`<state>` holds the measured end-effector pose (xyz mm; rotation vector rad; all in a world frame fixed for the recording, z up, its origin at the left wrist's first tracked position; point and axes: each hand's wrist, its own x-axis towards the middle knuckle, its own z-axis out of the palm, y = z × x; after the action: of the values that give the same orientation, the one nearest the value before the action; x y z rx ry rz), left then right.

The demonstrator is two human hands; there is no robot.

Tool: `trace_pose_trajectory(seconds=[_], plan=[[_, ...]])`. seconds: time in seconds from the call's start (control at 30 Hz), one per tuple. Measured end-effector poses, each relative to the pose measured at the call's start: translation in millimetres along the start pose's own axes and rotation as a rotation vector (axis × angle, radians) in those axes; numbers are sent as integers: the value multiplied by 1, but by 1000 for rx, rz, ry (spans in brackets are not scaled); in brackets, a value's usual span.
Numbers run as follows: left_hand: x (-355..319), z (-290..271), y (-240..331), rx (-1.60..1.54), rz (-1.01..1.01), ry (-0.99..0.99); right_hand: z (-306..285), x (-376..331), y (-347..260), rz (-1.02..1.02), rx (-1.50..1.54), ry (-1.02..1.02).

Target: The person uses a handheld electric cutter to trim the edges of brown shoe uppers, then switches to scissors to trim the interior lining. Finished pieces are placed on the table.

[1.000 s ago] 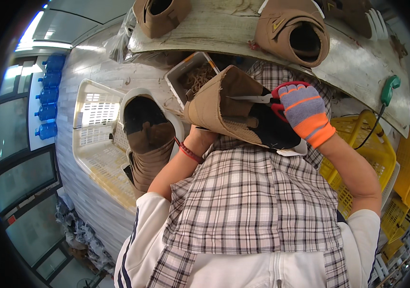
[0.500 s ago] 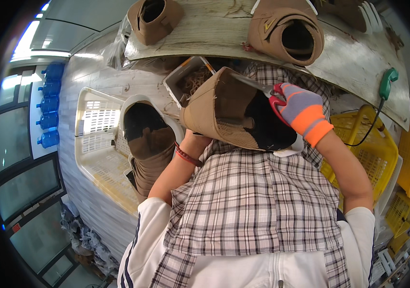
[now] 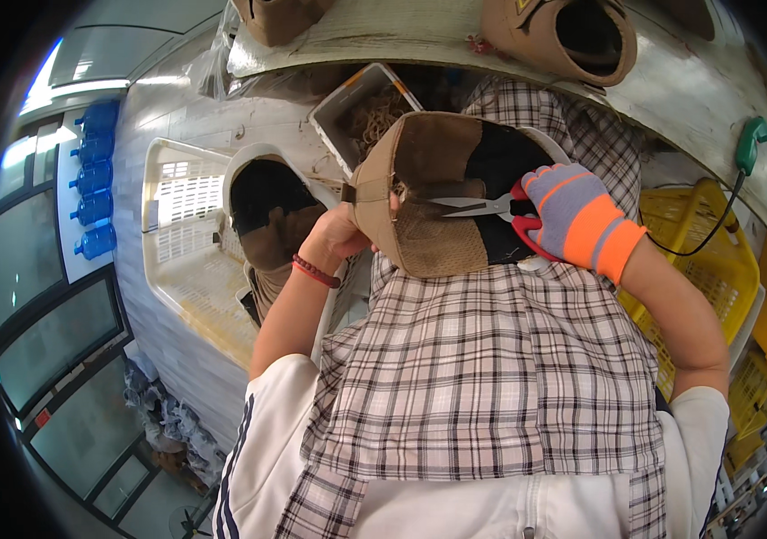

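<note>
In bare left hand (image 3: 340,232): left end of a brown shoe (image 3: 428,157), opening facing up, gripped narrowly at the rim, with a fingertip showing inside. In gloved right hand (image 3: 572,211): scissors (image 3: 476,207), gripped by the red handles with curled fingers. Pointed left into the shoe's opening, toward the left hand, blades slightly parted; cannot tell whether touching the lining. Held just off the near edge of the counter (image 3: 428,49), above a checked apron (image 3: 482,377). Below that edge, left of the held shoe: white box (image 3: 334,139) of brown scraps (image 3: 381,121). Farther left: second shoe (image 3: 266,238) at the right rim of a white basket (image 3: 168,260). By the counter's right-hand corner: green tool (image 3: 752,144).
</note>
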<state>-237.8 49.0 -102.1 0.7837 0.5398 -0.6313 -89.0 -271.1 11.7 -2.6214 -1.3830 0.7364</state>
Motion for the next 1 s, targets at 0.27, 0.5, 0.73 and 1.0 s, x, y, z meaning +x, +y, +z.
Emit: trace_pose_trajectory(seconds=[0.27, 0.5, 0.73, 1.0], plan=[[-9, 30, 10, 56, 73, 115, -6, 15, 0, -40, -61, -154], [-7, 30, 7, 66, 114, 115, -7, 17, -4, -58, -95, -134], [-7, 30, 4, 34, 120, 82, -7, 7, -3, 6, -132, -91], [-12, 26, 2, -112, 66, 160, -7, 14, -12, -25, -65, 98]])
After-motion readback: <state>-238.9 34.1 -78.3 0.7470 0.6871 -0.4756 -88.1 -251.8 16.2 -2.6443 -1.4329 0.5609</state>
